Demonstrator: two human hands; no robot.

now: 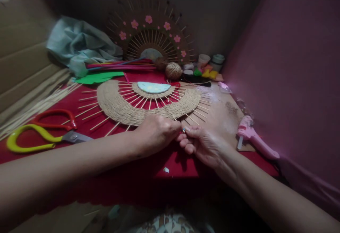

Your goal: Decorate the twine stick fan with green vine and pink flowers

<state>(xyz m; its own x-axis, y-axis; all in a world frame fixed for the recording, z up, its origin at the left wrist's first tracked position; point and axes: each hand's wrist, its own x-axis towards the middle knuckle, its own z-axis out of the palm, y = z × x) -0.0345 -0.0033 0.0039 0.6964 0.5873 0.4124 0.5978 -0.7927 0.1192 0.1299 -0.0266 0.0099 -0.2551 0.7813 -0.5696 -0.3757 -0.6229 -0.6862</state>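
A half-round fan (119, 105) of woven twine on thin wooden sticks lies on the red cloth, its pale blue half-disc (154, 87) at the far side. Past the fan's near edge, my left hand (156, 134) is closed, its fingertips at the end of one stick. Facing it, my right hand (204, 142) pinches a small whitish-blue piece (183, 130) between thumb and finger, close against that stick end. The left fingertips are partly hidden. A small white scrap (166, 170) lies on the cloth in front of my hands.
Scissors (73, 137) with yellow and red handles lie left; a pink glue gun (255, 139) lies right on brown board. Behind are a twine ball (173, 70), a green sheet (98, 77), pale cloth (79, 41), a cup (203, 60) and a flowered fan (148, 20) against the wall.
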